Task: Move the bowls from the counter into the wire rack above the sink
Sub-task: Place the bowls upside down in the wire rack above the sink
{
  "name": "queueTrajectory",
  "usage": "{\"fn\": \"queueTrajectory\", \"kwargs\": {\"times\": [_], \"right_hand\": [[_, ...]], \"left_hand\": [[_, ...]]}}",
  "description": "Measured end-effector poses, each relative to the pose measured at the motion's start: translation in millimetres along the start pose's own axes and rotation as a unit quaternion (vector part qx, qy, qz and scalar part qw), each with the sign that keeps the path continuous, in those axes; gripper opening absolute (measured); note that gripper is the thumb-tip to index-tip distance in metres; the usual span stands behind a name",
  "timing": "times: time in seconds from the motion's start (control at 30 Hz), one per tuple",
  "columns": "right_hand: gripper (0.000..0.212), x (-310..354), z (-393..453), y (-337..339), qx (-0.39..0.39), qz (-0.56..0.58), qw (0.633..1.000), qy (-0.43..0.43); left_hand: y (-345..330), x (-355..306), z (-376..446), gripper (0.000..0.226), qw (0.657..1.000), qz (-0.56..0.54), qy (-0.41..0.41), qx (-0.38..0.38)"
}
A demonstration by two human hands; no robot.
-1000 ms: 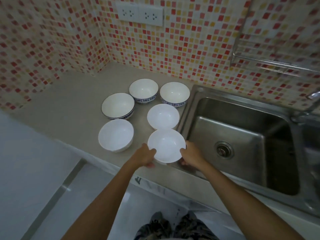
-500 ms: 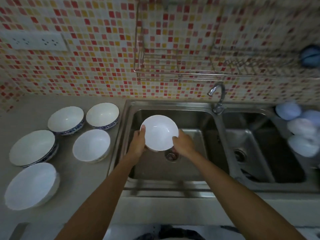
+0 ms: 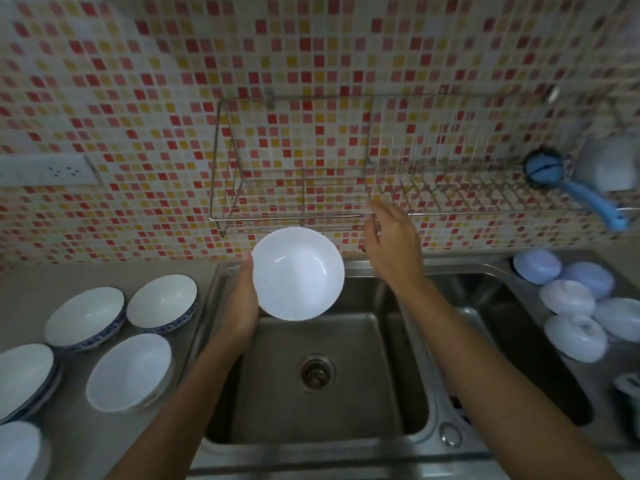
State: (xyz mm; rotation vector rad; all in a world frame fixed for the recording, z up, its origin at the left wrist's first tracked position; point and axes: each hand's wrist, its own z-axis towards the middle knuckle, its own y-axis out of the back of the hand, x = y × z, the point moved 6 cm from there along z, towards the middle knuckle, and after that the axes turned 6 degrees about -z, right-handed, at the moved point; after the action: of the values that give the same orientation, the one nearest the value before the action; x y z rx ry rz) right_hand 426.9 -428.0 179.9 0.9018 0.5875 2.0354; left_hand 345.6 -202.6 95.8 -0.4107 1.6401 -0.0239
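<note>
A plain white bowl [image 3: 298, 273] is held over the left sink basin, just below the wire rack [image 3: 291, 216] on the tiled wall. My left hand [image 3: 240, 306] grips its left rim. My right hand [image 3: 391, 245] is off the bowl, fingers spread, raised at the rack's front bar. The rack's left section holds nothing. On the counter [image 3: 31, 289] at the left stand several more bowls: two blue-rimmed ones [image 3: 85, 318] [image 3: 162, 303], a plain white one [image 3: 129, 372], and two cut off by the frame's edge [image 3: 20, 377] [image 3: 17, 452].
A double steel sink [image 3: 329, 368] lies below the rack. Several pale upturned bowls or lids [image 3: 571, 299] sit at the right of the sink. A blue brush [image 3: 588, 199] hangs at the rack's right end. A wall socket [image 3: 48, 171] is at the left.
The bowl was lifted off the counter, carried right over the sink and raised toward the rack. My right hand let go of it and rose to the rack's front bar.
</note>
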Motion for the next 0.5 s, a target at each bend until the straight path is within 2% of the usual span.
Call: {"fn": "queueTrajectory", "kwargs": {"times": [0.07,0.13,0.2,0.33,0.5], "right_hand": [[0.034,-11,15,-12,0.009,-0.047,0.998,0.029],[0.039,-21,22,-26,0.032,-0.091,0.994,0.041],[0.040,-26,24,-36,0.032,-0.136,0.988,0.069],[0.040,-29,19,-39,-0.034,-0.118,0.989,0.081],[0.038,-30,15,-45,-0.081,-0.112,0.987,0.088]], "left_hand": [[-12,-21,4,0.034,0.999,0.008,-0.033,-0.029],[-25,-39,12,0.033,0.999,-0.004,-0.040,-0.025],[-38,-63,21,0.027,0.997,0.018,-0.081,-0.003],[-62,-106,46,0.056,0.976,0.132,-0.176,0.003],[-93,-134,71,0.049,0.940,0.223,-0.254,-0.034]]}}
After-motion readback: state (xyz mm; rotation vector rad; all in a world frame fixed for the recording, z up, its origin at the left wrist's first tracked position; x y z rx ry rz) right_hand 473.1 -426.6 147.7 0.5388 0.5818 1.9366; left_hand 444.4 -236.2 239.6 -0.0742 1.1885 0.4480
